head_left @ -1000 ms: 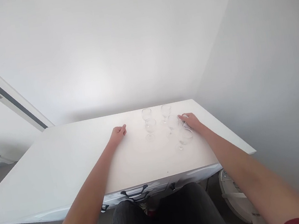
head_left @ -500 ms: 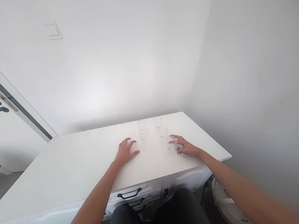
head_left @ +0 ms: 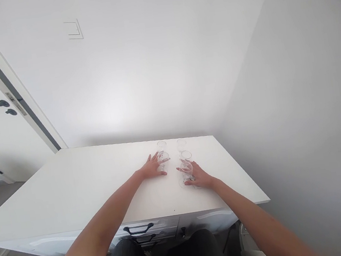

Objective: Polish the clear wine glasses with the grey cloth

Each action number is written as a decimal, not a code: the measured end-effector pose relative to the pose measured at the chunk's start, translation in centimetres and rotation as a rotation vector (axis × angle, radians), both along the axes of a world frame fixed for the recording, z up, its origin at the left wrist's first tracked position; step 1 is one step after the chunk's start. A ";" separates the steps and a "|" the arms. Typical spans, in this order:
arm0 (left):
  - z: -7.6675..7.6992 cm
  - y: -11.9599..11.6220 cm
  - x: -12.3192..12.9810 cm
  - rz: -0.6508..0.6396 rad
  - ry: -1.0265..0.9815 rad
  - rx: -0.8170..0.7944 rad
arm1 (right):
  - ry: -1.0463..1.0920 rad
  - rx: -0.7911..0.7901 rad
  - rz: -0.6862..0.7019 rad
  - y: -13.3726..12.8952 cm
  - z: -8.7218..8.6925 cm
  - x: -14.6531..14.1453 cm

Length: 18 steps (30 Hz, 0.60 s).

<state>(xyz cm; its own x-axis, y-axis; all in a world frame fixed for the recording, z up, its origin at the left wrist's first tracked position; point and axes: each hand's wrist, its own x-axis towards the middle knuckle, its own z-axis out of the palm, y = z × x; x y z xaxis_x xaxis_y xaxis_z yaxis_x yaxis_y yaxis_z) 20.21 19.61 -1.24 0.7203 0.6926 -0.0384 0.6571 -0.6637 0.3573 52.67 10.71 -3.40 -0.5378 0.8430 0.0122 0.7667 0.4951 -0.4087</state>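
Totally see-through stemmed glasses (head_left: 185, 155), round bowls. Left hand (head_left: 151, 168) spread open at one; right hand (head_left: 201, 177) around another, can't tell if gripping.

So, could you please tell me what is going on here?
A person's left grip is spread around the clear front-left glass, the right grip around the front-right glass. Three more glasses stand behind them on the white cabinet top. I cannot tell whether either grip touches its glass.
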 end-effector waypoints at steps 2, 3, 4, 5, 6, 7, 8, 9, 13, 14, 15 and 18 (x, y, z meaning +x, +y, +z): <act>0.1 0.3 0.5 -0.046 0.009 -0.013 | -0.019 -0.022 0.021 0.4 0.4 -0.7; 0.0 0.4 0.7 -0.064 0.016 -0.021 | -0.023 -0.029 0.028 0.5 0.5 -0.8; -0.1 0.5 0.8 -0.078 0.023 -0.025 | -0.024 -0.031 0.036 0.6 0.6 -1.0; -0.4 0.6 1.0 -0.086 0.027 -0.025 | -0.022 -0.029 0.043 0.6 0.5 -1.1; -0.6 0.7 1.0 -0.088 0.029 -0.021 | -0.019 -0.026 0.049 0.6 0.5 -1.2; -0.9 0.7 1.1 -0.086 0.029 -0.015 | -0.017 -0.025 0.051 0.7 0.5 -1.3; -1.2 0.7 1.1 -0.079 0.026 -0.010 | -0.016 -0.028 0.052 0.7 0.4 -1.5; -1.4 0.7 1.0 -0.067 0.023 -0.007 | -0.014 -0.034 0.049 0.7 0.4 -1.7; -1.6 -0.2 -0.9 0.026 0.031 0.008 | -0.008 -0.066 0.029 0.9 0.7 -3.1; -1.5 -0.5 -1.9 0.060 0.036 0.011 | -0.007 -0.071 0.025 0.9 0.8 -3.6; -1.4 -1.0 -3.0 0.095 0.040 0.013 | -0.006 -0.076 0.022 0.9 0.9 -4.1; -1.4 -2.4 -7.3 0.194 0.047 0.009 | 0.009 -0.083 0.023 1.1 1.0 -6.0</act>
<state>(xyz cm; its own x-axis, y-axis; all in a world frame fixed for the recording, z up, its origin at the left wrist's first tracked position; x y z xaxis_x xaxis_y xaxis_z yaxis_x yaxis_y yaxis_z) 12.87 17.23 -2.65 0.5709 0.8187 -0.0619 0.7887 -0.5259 0.3183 46.68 11.81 -2.42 -0.5576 0.8285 -0.0523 0.7514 0.4769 -0.4560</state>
